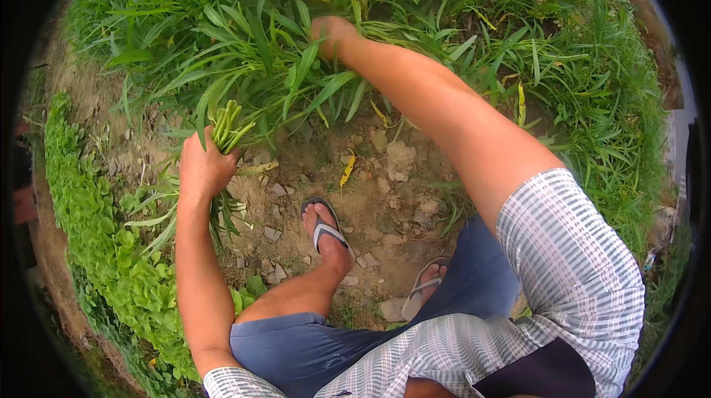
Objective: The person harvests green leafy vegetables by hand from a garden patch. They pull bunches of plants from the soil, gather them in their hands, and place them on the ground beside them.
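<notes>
My left hand (206, 165) grips a bunch of cut green stems (229, 127), their pale ends pointing up and away from me. The leaves of this bunch (221, 215) hang out below the fist. Across the picture, my right arm reaches into a dense stand of narrow-leaved green plants, which look like water spinach (244, 53). My right hand (332, 34) is blurred down among the stalks. Leaves partly cover its fingers, so whether it holds a stem or a tool cannot be seen.
Bare soil with stones (400, 160) lies around my feet in flip-flops (328, 231). A yellow leaf (348, 170) rests on it. Low, round-leaved greens (111, 242) grow in a strip along the left. More tall plants (605, 92) stand at the right.
</notes>
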